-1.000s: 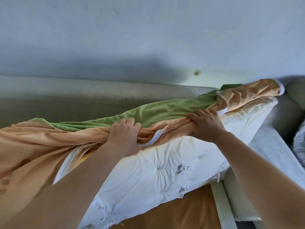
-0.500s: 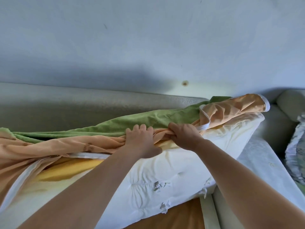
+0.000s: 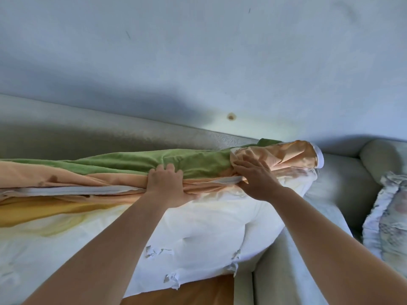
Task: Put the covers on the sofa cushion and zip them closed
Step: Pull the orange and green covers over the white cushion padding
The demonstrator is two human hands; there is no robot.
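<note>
A long white sofa cushion (image 3: 198, 238) with torn patches lies across the sofa seat. An orange cover (image 3: 72, 177) with a green plush side (image 3: 132, 161) is bunched along the cushion's far edge, its white zipper band (image 3: 88, 190) showing. My left hand (image 3: 166, 186) grips the bunched cover at mid-length, fingers curled over the green side. My right hand (image 3: 255, 181) lies on the cover near the right end (image 3: 293, 155); its fingers spread over the orange cloth while the thumb hooks under the white band.
The grey sofa backrest (image 3: 110, 133) runs behind the cushion, under a pale blue wall. A grey sofa section (image 3: 343, 186) and a frilled patterned pillow (image 3: 387, 219) sit at the right. Another orange cushion (image 3: 187, 293) shows below.
Both hands have shifted right along the bunched cover. My right hand went from a closed grip to spread fingers near the cover's right end. More yellow stained cushion shows at left.
</note>
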